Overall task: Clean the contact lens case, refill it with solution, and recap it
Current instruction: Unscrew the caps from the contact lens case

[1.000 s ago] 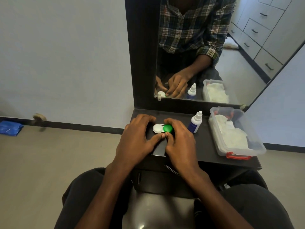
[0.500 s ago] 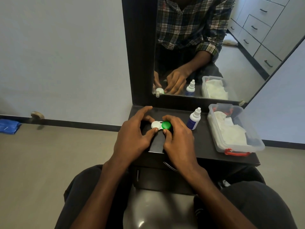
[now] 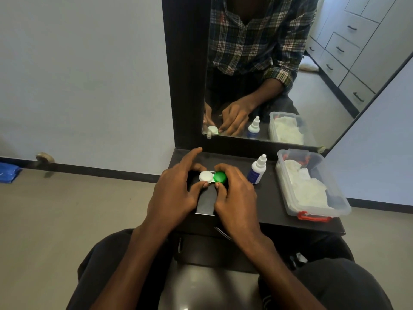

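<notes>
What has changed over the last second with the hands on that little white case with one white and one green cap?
The left hand has lifted its index finger off the case, so it now points toward the mirror, while its thumb stays by the round white cap. The right hand keeps gripping the round green cap. The white-and-blue dropper bottle and clear plastic box stayed put.

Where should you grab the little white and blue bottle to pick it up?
Grip the small white and blue plastic bottle round its wider blue body, probably from the left with the right hand. It stands upright, its white nozzle is thin, and the clear plastic box sits close on its right.
</notes>
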